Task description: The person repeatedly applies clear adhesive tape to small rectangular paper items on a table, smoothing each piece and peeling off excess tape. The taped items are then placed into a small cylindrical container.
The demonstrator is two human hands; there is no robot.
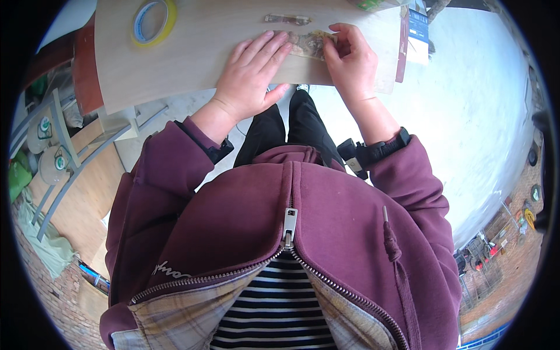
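Note:
My left hand (pixel 251 68) lies palm down on the pale wooden board (pixel 163 76), fingers stretched out, fingertips on the left end of a brownish, patterned, worn paper piece (pixel 307 45). My right hand (pixel 354 63) pinches the right end of that piece, thumb and forefinger at its edge, other fingers curled. Just above lies a smaller, narrow scrap of similar paper (pixel 287 19). A roll of yellowish tape (pixel 154 20) rests at the board's upper left, apart from both hands.
A blue-and-white package (pixel 417 32) and a green-printed item (pixel 376 4) sit at the upper right. Below the board are my legs (pixel 303 116) on a pale floor (pixel 466 134). A metal rack (pixel 52 169) with round containers and green bags stands left; clutter (pixel 478 251) lies far right.

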